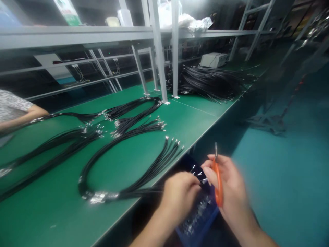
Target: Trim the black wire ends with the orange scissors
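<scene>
Green table (120, 168) spans 7 to 1 o'clock, black cable pile (213, 80) on it at 2, looped bundle (86, 173) on it at 8 with one branch running off the edge at 6. Blue bin (189, 236) sits below the hands at 5; left hand (181, 192), also at 5, is closed on that branch, right hand (230, 181) at 4, just beside it, grips orange pliers (218, 192), nose to 12. Silver tips (204, 180) poke out past the left fingers.
</scene>
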The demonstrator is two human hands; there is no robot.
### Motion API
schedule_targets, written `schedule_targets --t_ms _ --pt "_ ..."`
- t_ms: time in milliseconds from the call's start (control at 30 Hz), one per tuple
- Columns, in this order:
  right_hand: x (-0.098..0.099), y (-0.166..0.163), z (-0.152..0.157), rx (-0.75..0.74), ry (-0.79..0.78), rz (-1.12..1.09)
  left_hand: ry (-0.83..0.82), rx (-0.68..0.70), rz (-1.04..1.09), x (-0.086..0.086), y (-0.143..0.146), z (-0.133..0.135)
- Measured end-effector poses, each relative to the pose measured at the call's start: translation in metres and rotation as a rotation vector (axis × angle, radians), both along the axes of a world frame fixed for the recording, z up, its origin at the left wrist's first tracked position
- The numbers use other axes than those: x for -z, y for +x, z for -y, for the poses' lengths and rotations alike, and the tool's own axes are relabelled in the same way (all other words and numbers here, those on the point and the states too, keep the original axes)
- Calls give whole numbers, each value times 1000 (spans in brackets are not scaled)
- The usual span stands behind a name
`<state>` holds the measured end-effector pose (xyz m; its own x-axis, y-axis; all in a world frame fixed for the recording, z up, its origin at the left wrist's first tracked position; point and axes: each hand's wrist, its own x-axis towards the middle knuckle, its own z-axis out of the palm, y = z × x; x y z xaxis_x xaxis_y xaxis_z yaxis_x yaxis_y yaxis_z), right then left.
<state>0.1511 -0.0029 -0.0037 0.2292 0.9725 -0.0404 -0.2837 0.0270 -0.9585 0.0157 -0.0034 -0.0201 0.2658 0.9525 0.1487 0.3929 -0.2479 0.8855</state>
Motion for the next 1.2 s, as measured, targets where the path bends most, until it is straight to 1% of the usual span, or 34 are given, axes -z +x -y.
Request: schedule_targets --t_ms 33,67,100,133,200,233,300,433,467,533,600,667,733,767,833,900,967,1067,1200 --pt "0 2 -1 13 7 94 66 63 -132 3 3 2" --pt "1 4 -3 12 11 192 111 91 -231 5 4 3" --pt "1 5 -5 -4 11 286 143 63 -331 7 3 2" --pt "2 4 -7 -40 4 366 161 -15 -435 9 -1 0" --pt "6 2 -12 -155 -12 470 172 -249 -649 13 -11 -9" --pt "9 -1 -15 -206 -18 502 166 -336 -723 16 -17 -14" --pt "19 -6 -22 -262 -29 545 145 -428 -800 22 -25 -24" --pt "48 -9 -31 -266 -76 528 104 -457 -818 31 -31 -35" --pt "54 -8 -31 -260 -87 494 95 -454 -808 30 -31 -36" --pt "60 -3 -31 -192 -102 403 71 -441 -769 25 -30 -35" --pt "57 2 -29 -84 -100 302 52 -396 -709 14 -25 -33" --pt "46 5 -27 -17 -85 222 56 -294 -561 2 -16 -28" --pt "32 4 -23 -40 -71 105 88 -188 -322 -8 -6 -22" --pt "25 3 -21 -75 -69 -4 103 -166 -220 -11 -2 -18" --pt "15 0 -15 -121 -57 -183 87 -173 -63 -13 2 -12" --pt "10 -3 -10 -126 -40 -280 -14 -188 71 -11 2 -7" --pt "9 -7 -7 -112 -23 -316 -126 -174 190 -9 -1 -4" --pt "10 -11 -5 -93 -4 -349 -175 -165 257 -8 -4 -4" --pt "8 -15 -5 -71 -11 -366 -170 -183 222 -14 -2 -2"
